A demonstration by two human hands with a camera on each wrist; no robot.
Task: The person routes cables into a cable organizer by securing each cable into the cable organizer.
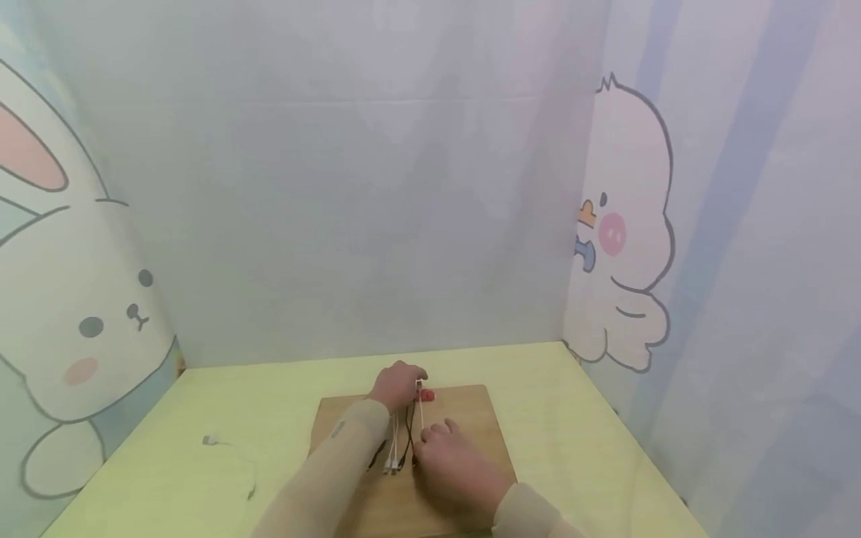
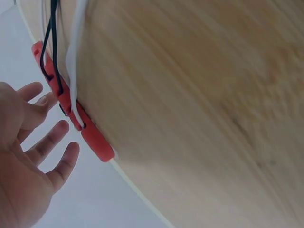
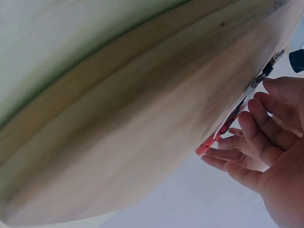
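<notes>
A red cable holder with slots sits at the far edge of a wooden board. Black cables and a thick white cable run through its slots. At the holder, my left hand reaches over the far edge; its fingers are spread and one fingertip touches or nearly touches the red piece. Nearer me, my right hand pinches a white cable, which stretches straight toward the holder; the exact grip is partly hidden. Cable plugs lie on the board beside that hand.
A loose white cable lies curved on the yellow table, left of the board. A black plug shows beside my right hand. A pale curtain stands behind the table, with printed panels on both sides.
</notes>
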